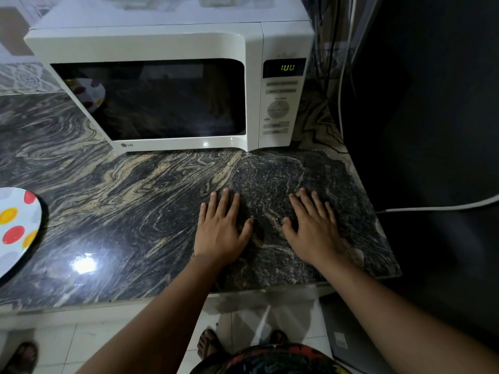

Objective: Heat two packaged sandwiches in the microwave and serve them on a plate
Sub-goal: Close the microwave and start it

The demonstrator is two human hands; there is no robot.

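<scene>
A white microwave (167,47) stands at the back of the dark marbled counter (121,206), its door shut. Green digits glow on its display (286,67). Its window is dark, so I cannot see what is inside. A white plate with red and yellow dots (16,228) lies at the counter's left edge, partly cut off by the frame. My left hand (220,228) and my right hand (314,228) rest flat on the counter in front of the microwave, fingers spread, holding nothing. No sandwiches are in sight.
A large dark appliance (432,117) stands right of the counter, with a white cable (437,206) running across it. The counter's front edge (162,298) is just below my wrists. Tiled floor and sandalled feet show below.
</scene>
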